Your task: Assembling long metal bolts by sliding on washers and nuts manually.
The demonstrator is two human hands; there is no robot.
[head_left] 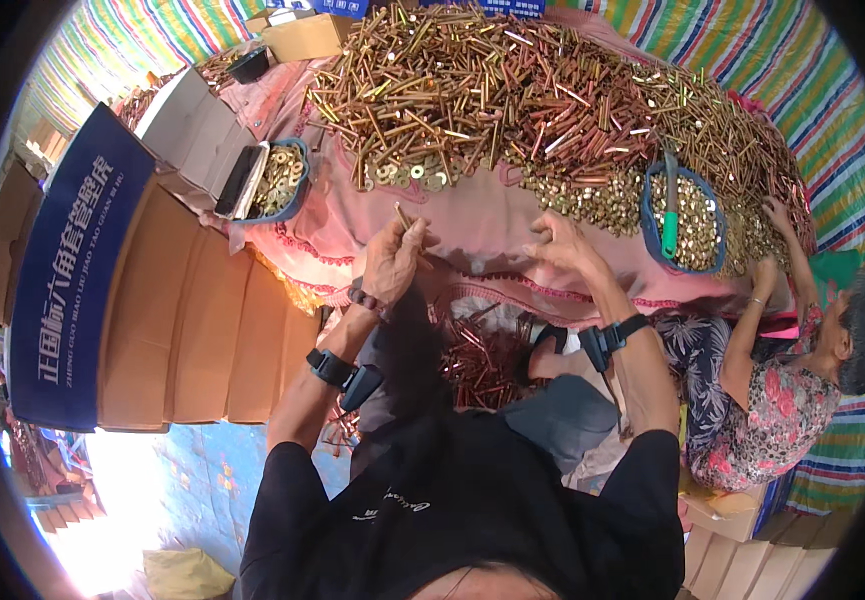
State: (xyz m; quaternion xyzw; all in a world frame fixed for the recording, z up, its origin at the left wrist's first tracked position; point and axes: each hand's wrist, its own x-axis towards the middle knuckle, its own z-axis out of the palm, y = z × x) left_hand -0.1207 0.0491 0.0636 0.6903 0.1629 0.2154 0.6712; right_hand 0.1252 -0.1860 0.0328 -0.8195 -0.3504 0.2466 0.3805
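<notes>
My left hand (393,262) is closed around a brass-coloured bolt (401,212), whose end sticks up past the fingers. To its right, over the pink cloth (473,225), my right hand (565,246) has its fingers curled in a pinch; whatever they may hold is too small to make out. Several flat washers (418,175) lie just beyond my left hand. Small metal nuts (593,203) are heaped beyond my right hand. Behind both stretches a large pile of copper- and brass-coloured bolts (513,80).
A blue basket (688,268) of nuts with a green-handled tool (670,235) stands at right, beside a co-worker (778,410) reaching into the pile. Another blue basket (298,200) holds washers at left, next to cardboard boxes (188,300). More bolts (478,365) lie below the table edge.
</notes>
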